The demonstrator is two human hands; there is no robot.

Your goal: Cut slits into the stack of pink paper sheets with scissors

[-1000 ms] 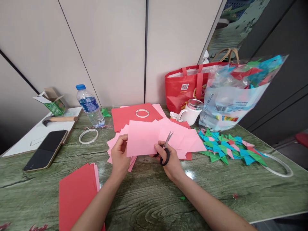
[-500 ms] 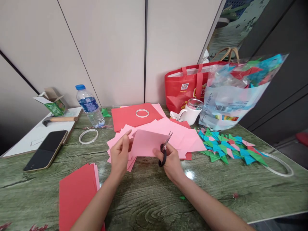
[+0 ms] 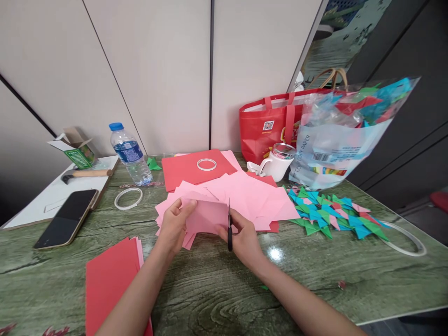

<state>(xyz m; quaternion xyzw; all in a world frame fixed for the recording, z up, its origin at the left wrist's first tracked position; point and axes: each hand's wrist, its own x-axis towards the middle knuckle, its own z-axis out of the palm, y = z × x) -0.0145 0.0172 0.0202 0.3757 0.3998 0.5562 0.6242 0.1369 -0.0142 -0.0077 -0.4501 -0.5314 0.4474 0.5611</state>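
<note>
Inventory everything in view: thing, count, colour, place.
Table: one, green wood-grain, foreground
Wall panels: several, pale grey, behind table
Red bag: one, red, back right
Clear bag: one, clear and pale blue, beside red bag
Mug: one, white, before red bag
Folded pieces: many, multicoloured, mostly right
Rings: three, white; left, back centre, right
Bottle: one, clear and blue, back left
Box: one, green and white, back left
Board: one, white, left
Hammer-like tool: one, wooden handle, on board
Phone: one, black, left
Red sheets: stacks, red, front left and back centre
Pink sheets: many, pink, centre
Held sheet: one, pink, before pink sheets
Scissors: one, black handles, by held sheet
Left hand: one, holding held sheet
Right hand: one, holding scissors
</note>
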